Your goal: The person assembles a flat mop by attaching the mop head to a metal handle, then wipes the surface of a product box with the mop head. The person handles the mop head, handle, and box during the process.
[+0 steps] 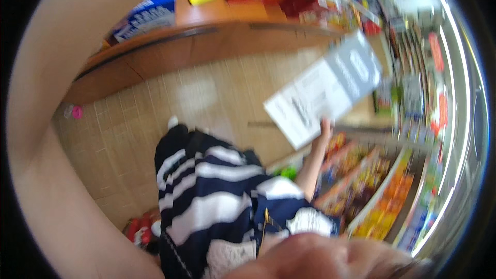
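Tan tiled floor (206, 93), blurred wooden counter (170, 51)

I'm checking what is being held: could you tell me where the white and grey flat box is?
In the head view, right of centre, the white and grey flat box is held up by the right hand, above the colourful snack shelves.

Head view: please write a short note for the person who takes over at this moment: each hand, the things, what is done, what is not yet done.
Right hand: raised, fingers closed on the lower edge of a flat white and grey box.
Left hand: cannot tell; only a blurred skin-coloured shape at the lower edge.
Things: the box is in the air, tilted, above the snack shelves. A wooden counter with boxes is beyond the tiled floor.
Done: box is in hand.
Left: box not yet set down anywhere.
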The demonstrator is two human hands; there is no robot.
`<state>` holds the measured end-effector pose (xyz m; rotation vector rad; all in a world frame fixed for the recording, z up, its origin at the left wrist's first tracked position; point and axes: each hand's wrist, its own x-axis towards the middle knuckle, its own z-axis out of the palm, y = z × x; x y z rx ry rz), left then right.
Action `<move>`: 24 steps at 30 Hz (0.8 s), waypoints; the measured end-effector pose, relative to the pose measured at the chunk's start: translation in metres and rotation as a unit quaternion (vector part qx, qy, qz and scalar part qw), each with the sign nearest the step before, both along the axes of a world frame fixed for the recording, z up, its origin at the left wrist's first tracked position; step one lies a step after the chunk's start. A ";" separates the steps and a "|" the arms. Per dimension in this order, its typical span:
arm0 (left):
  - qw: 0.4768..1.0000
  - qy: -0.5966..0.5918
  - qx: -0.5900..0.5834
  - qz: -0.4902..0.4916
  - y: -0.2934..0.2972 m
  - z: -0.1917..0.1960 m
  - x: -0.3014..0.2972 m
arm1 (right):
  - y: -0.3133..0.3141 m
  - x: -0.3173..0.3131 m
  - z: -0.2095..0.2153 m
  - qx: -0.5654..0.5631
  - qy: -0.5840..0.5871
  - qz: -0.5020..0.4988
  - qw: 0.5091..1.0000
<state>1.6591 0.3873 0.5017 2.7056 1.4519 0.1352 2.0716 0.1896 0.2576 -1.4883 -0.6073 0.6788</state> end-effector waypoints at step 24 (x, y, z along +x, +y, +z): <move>0.500 -0.522 0.012 -0.691 0.043 -0.083 -0.063 | 0.149 -0.103 -0.069 0.083 -0.021 -0.030 0.996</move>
